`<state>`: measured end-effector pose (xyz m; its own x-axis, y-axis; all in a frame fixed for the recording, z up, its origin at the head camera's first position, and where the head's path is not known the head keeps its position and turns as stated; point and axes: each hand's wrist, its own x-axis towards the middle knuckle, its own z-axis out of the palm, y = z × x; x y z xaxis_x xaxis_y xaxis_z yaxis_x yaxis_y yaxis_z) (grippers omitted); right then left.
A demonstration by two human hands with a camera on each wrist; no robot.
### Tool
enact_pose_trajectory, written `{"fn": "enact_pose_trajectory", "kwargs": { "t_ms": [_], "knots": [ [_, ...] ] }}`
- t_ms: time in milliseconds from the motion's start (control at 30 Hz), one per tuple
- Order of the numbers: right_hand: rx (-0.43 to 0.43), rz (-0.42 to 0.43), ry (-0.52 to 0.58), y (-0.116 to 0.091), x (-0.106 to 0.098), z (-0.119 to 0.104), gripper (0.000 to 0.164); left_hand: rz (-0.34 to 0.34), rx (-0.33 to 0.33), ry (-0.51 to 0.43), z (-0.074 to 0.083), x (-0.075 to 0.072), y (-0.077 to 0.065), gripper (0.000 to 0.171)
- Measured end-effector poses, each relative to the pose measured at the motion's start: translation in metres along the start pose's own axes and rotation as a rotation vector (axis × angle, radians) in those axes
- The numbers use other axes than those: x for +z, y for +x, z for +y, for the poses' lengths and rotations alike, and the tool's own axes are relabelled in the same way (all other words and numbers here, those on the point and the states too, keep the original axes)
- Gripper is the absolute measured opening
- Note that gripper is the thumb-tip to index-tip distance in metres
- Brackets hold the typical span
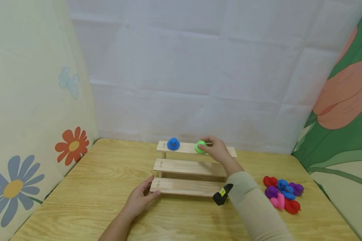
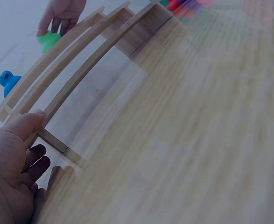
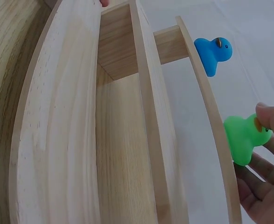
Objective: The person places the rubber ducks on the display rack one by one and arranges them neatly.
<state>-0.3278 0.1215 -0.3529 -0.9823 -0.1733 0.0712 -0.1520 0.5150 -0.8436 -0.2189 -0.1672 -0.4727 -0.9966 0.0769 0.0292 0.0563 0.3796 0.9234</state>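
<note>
A three-tier wooden rack (image 1: 185,186) stands on the table, its steps rising toward the back. On the top tier, my right hand (image 1: 218,150) pinches a green rubber duck (image 1: 200,147) between thumb and fingers. In the right wrist view this green duck (image 3: 243,139) sits upright against the tier's surface. To its left on the same tier is a blue rubber duck (image 1: 173,144), facing me. My left hand (image 1: 137,199) holds the left end of the bottom tier, the thumb at its front edge. The left wrist view shows the thumb against the wood and the other fingers curled below.
Several red, blue, purple and pink rubber ducks (image 1: 278,202) lie in a cluster on the table (image 1: 87,201), right of the rack. A white cloth (image 1: 181,67) hangs behind. Flower-printed panels (image 1: 33,110) flank the table. A black strap with a yellow patch (image 1: 222,194) is by my right sleeve.
</note>
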Motion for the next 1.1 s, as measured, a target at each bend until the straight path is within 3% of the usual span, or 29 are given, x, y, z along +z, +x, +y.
{"fn": "enact_pose_trajectory", "kwargs": {
  "t_ms": [800, 1100],
  "knots": [
    [0.019, 0.007, 0.007, 0.0016, 0.0053, -0.0017, 0.041, 0.016, 0.003, -0.009, 0.0015, 0.0011, 0.0020, 0.076],
    [0.022, 0.013, 0.022, 0.0010, 0.0072, 0.0017, 0.051, 0.019, 0.005, -0.004, 0.0006, 0.0017, 0.0012, 0.075]
  ]
}}
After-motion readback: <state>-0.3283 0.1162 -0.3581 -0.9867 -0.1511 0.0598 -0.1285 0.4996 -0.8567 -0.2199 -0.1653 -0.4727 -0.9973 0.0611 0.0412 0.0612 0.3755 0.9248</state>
